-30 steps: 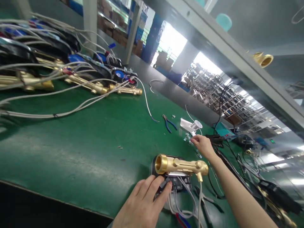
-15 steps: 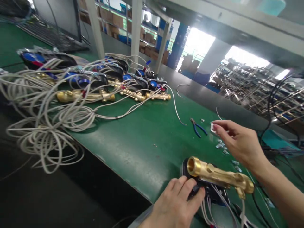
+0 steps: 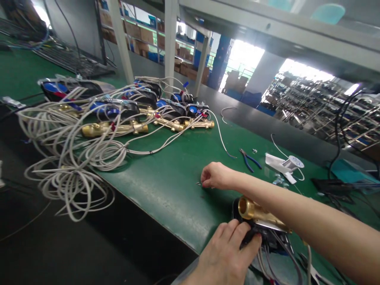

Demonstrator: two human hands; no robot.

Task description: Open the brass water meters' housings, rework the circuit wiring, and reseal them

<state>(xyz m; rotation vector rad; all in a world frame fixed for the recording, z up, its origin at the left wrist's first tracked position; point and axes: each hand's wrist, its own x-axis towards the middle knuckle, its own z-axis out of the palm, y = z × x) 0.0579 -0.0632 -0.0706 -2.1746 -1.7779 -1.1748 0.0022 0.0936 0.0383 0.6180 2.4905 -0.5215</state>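
My left hand [image 3: 227, 249] is wrapped round the edge of a black meter housing [image 3: 277, 241] near the front of the bench. A brass pipe body [image 3: 249, 209] lies across this housing, partly hidden behind my right forearm. Grey cables come out of the housing's near side. Further out, my right hand [image 3: 218, 175] is low over the green mat, thumb and fingertips pinched together. Tiny silver screws [image 3: 198, 183] lie right at those fingertips; whether one is between them is too small to tell.
Blue-handled cutters [image 3: 250, 160] lie beyond my right hand. A wire spool [image 3: 296, 161] stands at the right by a white strip [image 3: 276, 162] and small clear pieces [image 3: 280, 180]. Several brass meters [image 3: 118, 128] with coiled white cables [image 3: 71, 174] crowd the left, some cable hanging over the edge.
My right hand has moved left, from beside the spool to the small screws, and a white piece is no longer seen in its fingers. My left hand keeps hold of the housing.
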